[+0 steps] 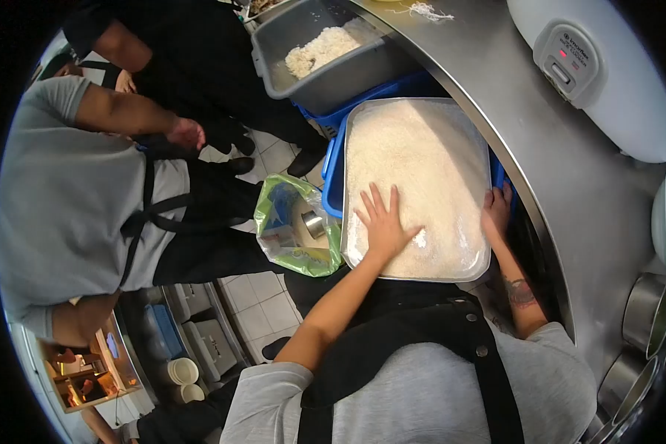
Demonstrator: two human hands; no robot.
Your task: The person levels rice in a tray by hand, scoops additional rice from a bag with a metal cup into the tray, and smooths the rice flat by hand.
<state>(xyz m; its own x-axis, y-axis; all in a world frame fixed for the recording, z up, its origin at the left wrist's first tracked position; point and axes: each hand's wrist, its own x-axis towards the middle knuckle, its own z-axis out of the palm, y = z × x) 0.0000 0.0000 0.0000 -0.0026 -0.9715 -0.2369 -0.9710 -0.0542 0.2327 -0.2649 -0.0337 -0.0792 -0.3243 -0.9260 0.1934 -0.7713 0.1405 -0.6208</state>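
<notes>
A large rectangular tray (355, 255) with a pale rim is filled with what looks like white rice (429, 159). My left hand (385, 226) lies flat on the rice, palm down and fingers spread. At the tray's right edge, my right hand (496, 212) grips the rim; part of its fingers is hidden. Glossy patches near the lower corner look like clear film over the grains. Under the tray, a blue crate (333, 174) shows at the sides.
Left of the tray, an open green bag (300, 263) holds a metal cup (314, 224). A grey tub (274, 78) with white rice stands beyond. A steel counter (525, 140) curves along the right, carrying a rice cooker (607, 81) and metal pots (647, 314). Co-workers (89, 192) stand left.
</notes>
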